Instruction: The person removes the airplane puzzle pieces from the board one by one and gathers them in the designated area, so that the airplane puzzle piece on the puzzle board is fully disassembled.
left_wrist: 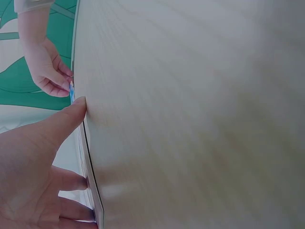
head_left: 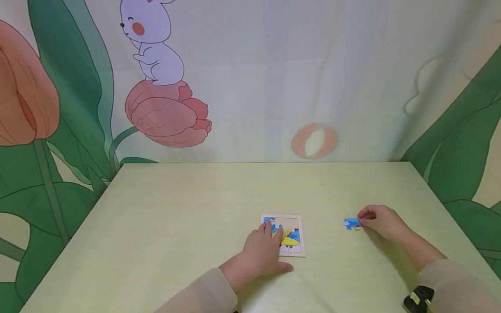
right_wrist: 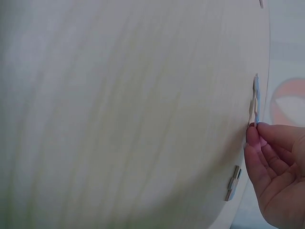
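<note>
A small square puzzle board [head_left: 291, 254] with a pale wooden frame lies on the table, its picture blue, white and yellow. My left hand [head_left: 263, 251] rests on its left part with fingers extended and thumb spread out to the side; it covers some of the picture. Toward the right, my right hand [head_left: 383, 222] pinches a blue puzzle piece [head_left: 352, 224] between thumb and fingertips. In the right wrist view the pinched piece [right_wrist: 256, 98] appears edge-on. A second puzzle piece [right_wrist: 233, 183] lies on the table below that hand.
The pale wooden table [head_left: 188, 208] reaches back to a curtain [head_left: 242, 78] printed with flowers and a rabbit. A small black device [head_left: 418, 299] is at the right wrist.
</note>
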The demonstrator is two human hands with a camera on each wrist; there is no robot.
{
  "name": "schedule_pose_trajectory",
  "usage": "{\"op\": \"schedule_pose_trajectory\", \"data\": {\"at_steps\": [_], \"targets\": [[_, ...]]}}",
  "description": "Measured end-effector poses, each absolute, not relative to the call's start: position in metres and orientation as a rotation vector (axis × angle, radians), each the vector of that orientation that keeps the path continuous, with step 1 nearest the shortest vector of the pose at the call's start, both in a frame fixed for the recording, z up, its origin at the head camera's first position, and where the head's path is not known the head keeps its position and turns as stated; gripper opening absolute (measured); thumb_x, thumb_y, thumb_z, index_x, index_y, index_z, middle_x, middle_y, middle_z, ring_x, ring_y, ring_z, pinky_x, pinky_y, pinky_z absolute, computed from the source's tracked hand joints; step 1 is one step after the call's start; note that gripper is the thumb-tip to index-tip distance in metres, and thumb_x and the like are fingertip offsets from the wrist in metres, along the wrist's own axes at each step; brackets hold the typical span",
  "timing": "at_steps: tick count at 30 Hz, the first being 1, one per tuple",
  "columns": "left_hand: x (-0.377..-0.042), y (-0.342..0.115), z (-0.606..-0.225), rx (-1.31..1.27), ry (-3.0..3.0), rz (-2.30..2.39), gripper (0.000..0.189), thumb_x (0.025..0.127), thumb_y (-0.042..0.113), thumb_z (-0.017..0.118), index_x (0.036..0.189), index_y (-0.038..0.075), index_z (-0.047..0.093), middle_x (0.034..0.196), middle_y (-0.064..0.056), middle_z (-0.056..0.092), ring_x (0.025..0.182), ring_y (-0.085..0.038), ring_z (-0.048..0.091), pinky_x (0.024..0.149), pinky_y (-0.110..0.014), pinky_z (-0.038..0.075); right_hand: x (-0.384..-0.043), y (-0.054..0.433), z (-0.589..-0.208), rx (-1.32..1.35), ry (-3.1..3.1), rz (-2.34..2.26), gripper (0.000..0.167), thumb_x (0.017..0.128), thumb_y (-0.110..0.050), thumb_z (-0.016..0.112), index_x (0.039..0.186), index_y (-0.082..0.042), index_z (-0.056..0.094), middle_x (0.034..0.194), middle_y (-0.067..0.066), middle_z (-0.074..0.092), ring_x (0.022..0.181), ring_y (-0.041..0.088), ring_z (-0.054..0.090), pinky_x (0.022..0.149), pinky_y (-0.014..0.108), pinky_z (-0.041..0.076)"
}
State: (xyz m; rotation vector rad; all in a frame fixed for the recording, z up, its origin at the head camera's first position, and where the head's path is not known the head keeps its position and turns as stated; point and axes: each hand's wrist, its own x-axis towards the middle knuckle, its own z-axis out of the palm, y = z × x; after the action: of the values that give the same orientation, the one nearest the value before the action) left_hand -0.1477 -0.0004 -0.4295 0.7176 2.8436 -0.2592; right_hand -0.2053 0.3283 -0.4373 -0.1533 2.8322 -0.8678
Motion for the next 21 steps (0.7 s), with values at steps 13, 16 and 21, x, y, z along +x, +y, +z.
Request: {"op": "schedule_pose_trajectory", "data": {"at_steps": [13,16,21], "targets": [[-0.1490,0.0003,-0.4326,0.714,2.839,-0.259,0.094,0.074,0.079,0.045,0.145,0.017,0.036,0.146,-0.016,0.034,0.131,-0.030,0.036,0.097,-0.037,0.040,-0.2040,0.3276,-0.4377,-0.141,2.851,-0.842,0.013,0.086,-0.007,0.064,0.095,0.002,0.062,0.088,0.009,0.062,0.083,0.027,0.055,0.077,0.044,0.046],[-0.1489,0.0005,-0.4319,0.714,2.837,-0.265,0.094,0.074,0.079,0.045,0.145,0.017,0.036,0.146,-0.016,0.034,0.131,-0.030,0.036,0.096,-0.037,0.040,-0.2043,0.3278,-0.4380,-0.128,2.854,-0.835,0.012,0.086,-0.007,0.065,0.095,0.002,0.062,0.088,0.010,0.062,0.084,0.027,0.055,0.077,0.044,0.046],[-0.1490,0.0008,-0.4315,0.712,2.832,-0.259,0.094,0.074,0.079,0.045,0.145,0.017,0.036,0.146,-0.015,0.034,0.131,-0.030,0.035,0.096,-0.038,0.040,-0.2037,0.3278,-0.4386,-0.133,2.870,-0.826,0.011,0.086,-0.006,0.065,0.094,0.002,0.062,0.088,0.010,0.063,0.083,0.028,0.056,0.076,0.045,0.046]]}}
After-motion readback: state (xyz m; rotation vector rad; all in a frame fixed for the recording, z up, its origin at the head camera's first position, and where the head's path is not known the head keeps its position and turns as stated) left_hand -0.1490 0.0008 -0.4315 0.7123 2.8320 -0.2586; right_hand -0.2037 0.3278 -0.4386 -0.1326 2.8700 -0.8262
